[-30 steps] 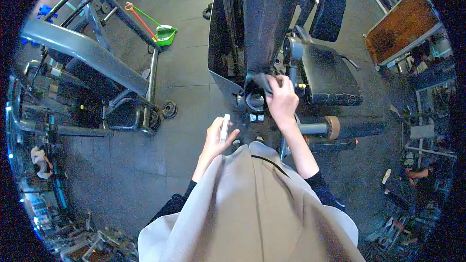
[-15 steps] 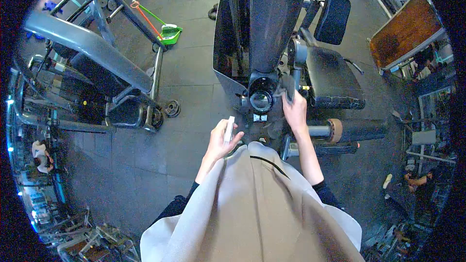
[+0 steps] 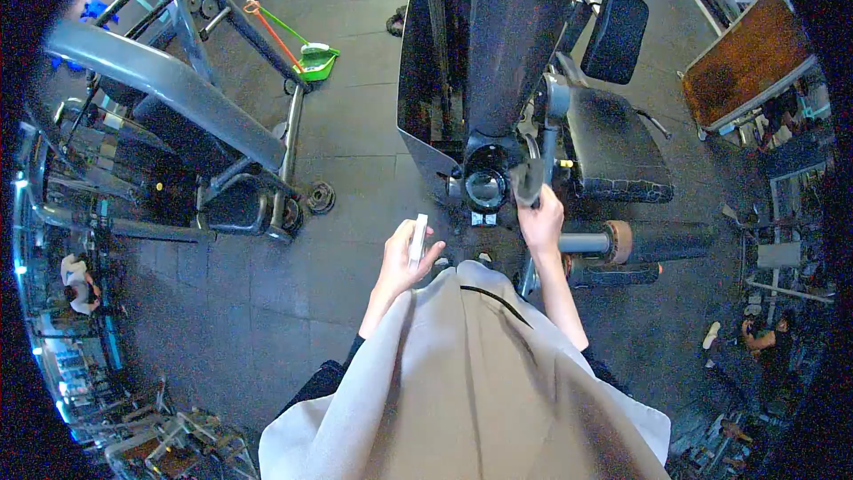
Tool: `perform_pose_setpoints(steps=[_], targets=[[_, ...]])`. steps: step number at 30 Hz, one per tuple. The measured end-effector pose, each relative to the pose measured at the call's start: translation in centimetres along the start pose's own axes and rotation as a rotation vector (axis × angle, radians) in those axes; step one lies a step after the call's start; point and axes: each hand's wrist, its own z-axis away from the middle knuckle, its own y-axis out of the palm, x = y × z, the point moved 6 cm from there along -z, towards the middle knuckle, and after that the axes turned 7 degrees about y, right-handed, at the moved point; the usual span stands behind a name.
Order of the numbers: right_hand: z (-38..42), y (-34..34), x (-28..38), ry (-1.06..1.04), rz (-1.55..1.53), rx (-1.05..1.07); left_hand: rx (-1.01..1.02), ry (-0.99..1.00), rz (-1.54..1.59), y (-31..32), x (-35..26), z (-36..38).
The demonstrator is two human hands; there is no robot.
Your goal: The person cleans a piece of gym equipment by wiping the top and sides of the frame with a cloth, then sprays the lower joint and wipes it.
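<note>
My left hand (image 3: 404,258) is closed around a slim white box-like object (image 3: 418,240), held upright above the floor in front of my lap. Its kind is not plain. In my right hand (image 3: 542,224) a grey cloth (image 3: 528,183) is pinched, hanging slightly blurred against the side of the gym machine's dark column (image 3: 511,44). Right beside the cloth is the round, glossy end (image 3: 486,187) of that column. The machine's black padded seat (image 3: 617,142) and backrest pad (image 3: 615,36) lie to the right, with a roller pad (image 3: 662,242) below them.
Another weight machine (image 3: 169,80) stands at left, a small weight plate (image 3: 321,197) by its foot. A green dustpan (image 3: 316,62) with a red-handled tool sits behind it. A brown board (image 3: 746,62) stands far right. People are visible at both edges.
My right hand has come slightly down and toward me with the cloth, off the machine's upper side. The left hand stays put. The view has shifted a little.
</note>
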Motion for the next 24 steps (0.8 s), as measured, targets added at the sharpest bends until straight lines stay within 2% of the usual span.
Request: perform_pose_setpoints(steps=[4,7,11,13,15,21,23,24], targets=[[2.4,0.7,-1.3,-0.104,-0.148,-0.005,0.025,0.011,0.026,0.3,0.2,-0.1],[1.6,0.6,0.9,-0.236,-0.085,-0.091,0.021,0.05,0.005,0.0,0.0,-0.2],[-1.4,1.0,0.6,-0.23,0.02,-0.092,0.025,0.087,0.004,-0.1,0.0,-0.4],[-4.2,0.5,3.8,-0.191,0.066,-0.108,0.047,0.083,-0.001,-0.1,-0.1,0.0],[-6.9,1.0,4.4,-0.173,0.164,-0.069,0.065,0.074,-0.023,-0.1,-0.6,-0.2],[-5.1,0.4,2.6,-0.097,-0.086,0.039,0.03,0.059,0.016,0.4,0.3,0.7],[-3.0,0.5,1.5,-0.203,-0.121,-0.029,0.046,0.043,0.009,0.7,0.4,1.0],[-1.8,0.6,0.7,-0.151,-0.14,0.002,0.055,0.033,0.007,0.8,0.4,1.1]])
